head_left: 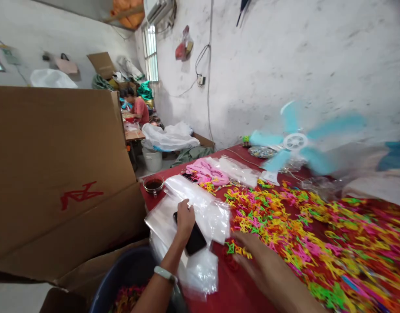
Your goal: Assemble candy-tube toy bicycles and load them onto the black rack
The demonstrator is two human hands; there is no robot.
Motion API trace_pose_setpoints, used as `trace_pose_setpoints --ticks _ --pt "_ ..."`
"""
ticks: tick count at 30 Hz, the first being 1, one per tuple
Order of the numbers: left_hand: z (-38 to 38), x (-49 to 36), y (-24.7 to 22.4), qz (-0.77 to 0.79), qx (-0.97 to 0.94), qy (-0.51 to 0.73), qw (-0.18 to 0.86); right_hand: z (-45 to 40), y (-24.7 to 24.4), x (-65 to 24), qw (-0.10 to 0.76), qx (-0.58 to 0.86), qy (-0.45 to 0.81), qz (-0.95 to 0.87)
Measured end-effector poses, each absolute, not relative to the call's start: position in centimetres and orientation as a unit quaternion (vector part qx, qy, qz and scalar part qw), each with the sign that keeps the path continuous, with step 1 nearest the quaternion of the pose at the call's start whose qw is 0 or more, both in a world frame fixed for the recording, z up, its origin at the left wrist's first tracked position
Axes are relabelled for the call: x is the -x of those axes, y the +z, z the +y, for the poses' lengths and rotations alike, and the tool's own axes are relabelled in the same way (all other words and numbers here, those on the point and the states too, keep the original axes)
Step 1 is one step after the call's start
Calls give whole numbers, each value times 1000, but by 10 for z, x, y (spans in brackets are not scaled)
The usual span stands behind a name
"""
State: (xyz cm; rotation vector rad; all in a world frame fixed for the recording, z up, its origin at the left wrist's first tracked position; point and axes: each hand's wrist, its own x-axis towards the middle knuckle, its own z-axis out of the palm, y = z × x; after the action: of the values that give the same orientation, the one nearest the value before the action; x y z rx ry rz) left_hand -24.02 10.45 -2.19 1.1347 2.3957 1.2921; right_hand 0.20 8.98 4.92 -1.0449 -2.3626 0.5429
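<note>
Faces red table [235, 289], strewn right with bright plastic pieces [263, 208], left with clear bags [216, 219]. Angles right hand [261, 256] inward at the pieces' near edge, thumb and fingers apart. Stretches left hand [186, 219] forward, fingers bent over black phone [196, 240] on the bags; cannot tell whether gripping.

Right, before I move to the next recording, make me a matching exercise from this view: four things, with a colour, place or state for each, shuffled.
Column one
1. phone
2. coloured pieces
3. fan
4. glass cup

Column two
A. turquoise blades, blurred
B. dark liquid inside
C. black, by the left hand
D. scattered over the red tabletop

Right pairs: 1-C, 2-D, 3-A, 4-B
</note>
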Motion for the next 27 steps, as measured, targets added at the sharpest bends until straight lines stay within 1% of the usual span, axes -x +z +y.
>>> trace_pose_setpoints --ticks 2,4,6,9,13,16,18,20,23,27 --pt "104 256 -25 809 -345 464 107 132 44 52 214 335 198 -896" --pt "101 272 -27 800 -331 486 115 157 36 102 138 311 130 -932" --pt "93 286 -27 793 -329 501 108 168 26 141 80 323 71 -940" --pt "70 301 -27 794 -324 510 72 178 12 177 39 353 47 -934" --pt "29 306 -30 803 -307 511 0 197 -3 193 14 372 54 -927" --pt "5 304 -42 835 -265 471 -104 211 -6 194 7 370 54 -927" --pt "-3 302 -55 861 -217 436 -144 218 -5 191 11 370 57 -927" --pt "-7 300 -70 874 -183 434 -118 223 -2 187 21 374 66 -925" --pt "-7 298 -88 853 -174 491 -45 234 5 178 49 390 95 -915" --pt "-5 291 -89 814 -152 560 22 264 15 168 114 441 142 -879"
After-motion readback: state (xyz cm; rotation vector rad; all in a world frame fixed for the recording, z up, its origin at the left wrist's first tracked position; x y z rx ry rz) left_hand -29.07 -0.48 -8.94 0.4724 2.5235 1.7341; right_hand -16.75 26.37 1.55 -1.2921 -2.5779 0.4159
